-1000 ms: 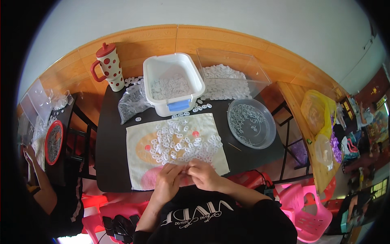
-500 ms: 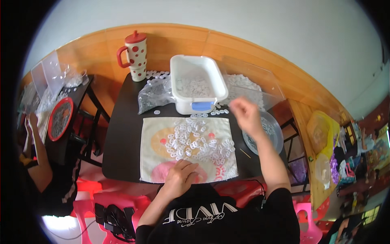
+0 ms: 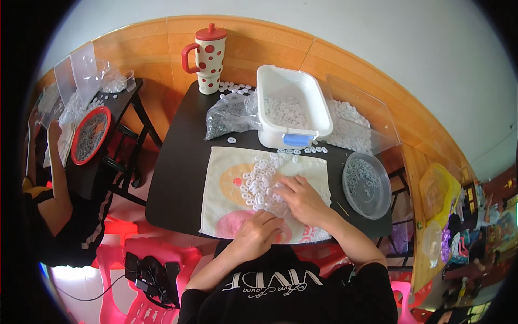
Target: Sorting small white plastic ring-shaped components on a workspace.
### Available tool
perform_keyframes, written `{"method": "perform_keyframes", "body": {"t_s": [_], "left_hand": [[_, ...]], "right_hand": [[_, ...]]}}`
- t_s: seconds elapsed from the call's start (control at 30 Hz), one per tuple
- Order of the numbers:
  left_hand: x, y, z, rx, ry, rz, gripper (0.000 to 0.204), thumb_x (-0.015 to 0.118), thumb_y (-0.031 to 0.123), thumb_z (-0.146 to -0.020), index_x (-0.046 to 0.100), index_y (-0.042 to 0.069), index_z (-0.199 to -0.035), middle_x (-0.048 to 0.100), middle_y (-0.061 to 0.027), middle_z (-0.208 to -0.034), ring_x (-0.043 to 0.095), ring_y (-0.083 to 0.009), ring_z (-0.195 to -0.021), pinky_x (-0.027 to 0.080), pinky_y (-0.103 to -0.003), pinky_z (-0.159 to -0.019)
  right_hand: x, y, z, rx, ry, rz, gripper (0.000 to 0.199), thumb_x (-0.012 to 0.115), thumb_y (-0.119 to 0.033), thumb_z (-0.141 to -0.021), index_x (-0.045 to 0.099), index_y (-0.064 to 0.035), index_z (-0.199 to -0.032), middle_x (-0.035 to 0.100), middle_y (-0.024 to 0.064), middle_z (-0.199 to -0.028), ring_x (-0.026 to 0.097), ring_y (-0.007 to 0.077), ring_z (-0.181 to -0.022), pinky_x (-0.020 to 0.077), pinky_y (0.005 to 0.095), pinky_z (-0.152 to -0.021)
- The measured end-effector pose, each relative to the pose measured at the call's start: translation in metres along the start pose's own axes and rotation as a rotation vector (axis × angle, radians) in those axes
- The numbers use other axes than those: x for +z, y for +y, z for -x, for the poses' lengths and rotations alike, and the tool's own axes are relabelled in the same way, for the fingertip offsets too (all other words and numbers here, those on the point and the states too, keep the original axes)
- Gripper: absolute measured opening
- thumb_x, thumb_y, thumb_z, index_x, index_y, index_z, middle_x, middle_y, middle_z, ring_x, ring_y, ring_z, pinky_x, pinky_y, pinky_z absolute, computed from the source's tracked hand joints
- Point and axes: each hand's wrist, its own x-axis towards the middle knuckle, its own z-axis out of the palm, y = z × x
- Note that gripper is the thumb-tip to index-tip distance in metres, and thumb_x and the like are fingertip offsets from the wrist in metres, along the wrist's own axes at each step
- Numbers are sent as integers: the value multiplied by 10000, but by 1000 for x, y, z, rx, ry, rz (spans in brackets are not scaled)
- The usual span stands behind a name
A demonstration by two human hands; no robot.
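A heap of small white oval plastic pieces [image 3: 260, 183], each with holes, lies on the patterned cream towel [image 3: 216, 162] in front of me. My right hand [image 3: 303, 201] rests over the right side of the heap, its fingers stretched out and touching the pieces. Close to the towel's front edge, my left hand [image 3: 256, 236] is closed, fingers curled and thumb drawn in beside the heap. Whatever its fingertips hold, if anything, is too small to make out.
Behind the towel stands a white tub [image 3: 294, 102] with more pieces, beside a bag of grey bits [image 3: 229, 116] and a spotted tumbler [image 3: 209, 65]. To the right are a clear tray [image 3: 372, 129], a round dish [image 3: 369, 208] and a thin stick [image 3: 343, 209]. A person [image 3: 56, 208] sits left by a red tray [image 3: 107, 137].
My right hand has come down from the air near the tub and dish onto the heap. The left hand remains at the towel's front. The whole view has shifted, so the table appears further right.
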Motion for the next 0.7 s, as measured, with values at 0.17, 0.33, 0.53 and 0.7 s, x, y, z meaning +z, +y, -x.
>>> {"method": "perform_keyframes", "body": {"t_s": [0.17,0.33,0.53,0.7], "left_hand": [[-3,0,1,11,-19,-28,334,673,-58,-682,648,-60,-1016,616,-167,-933,590,-344,-826,515,-407,-734],[-2,-1,-2,31,-7,-11,284,691,-45,-746,656,-61,-1027,627,-172,-916,603,-342,-804,511,-406,-700],[-2,0,0,22,-1,-13,311,690,-54,-727,659,-62,-1037,627,-170,-922,606,-337,-804,518,-398,-711],[-2,0,0,17,-11,-25,324,693,-54,-720,660,-63,-1042,627,-167,-925,607,-333,-811,520,-399,-717]], "right_hand": [[-18,15,4,75,77,-160,285,599,40,-812,664,-14,-1084,598,185,-1180,574,373,-1059,487,431,-914],[-11,41,-39,67,120,-202,223,604,29,-815,662,-1,-1028,598,184,-1171,560,367,-1100,470,439,-943],[-2,19,-49,26,-42,28,110,668,-47,-778,660,-22,-885,560,162,-1250,506,347,-1131,420,450,-929],[12,10,-45,107,5,28,92,692,-61,-760,653,-25,-835,554,155,-1265,481,335,-1158,404,458,-922]]}}
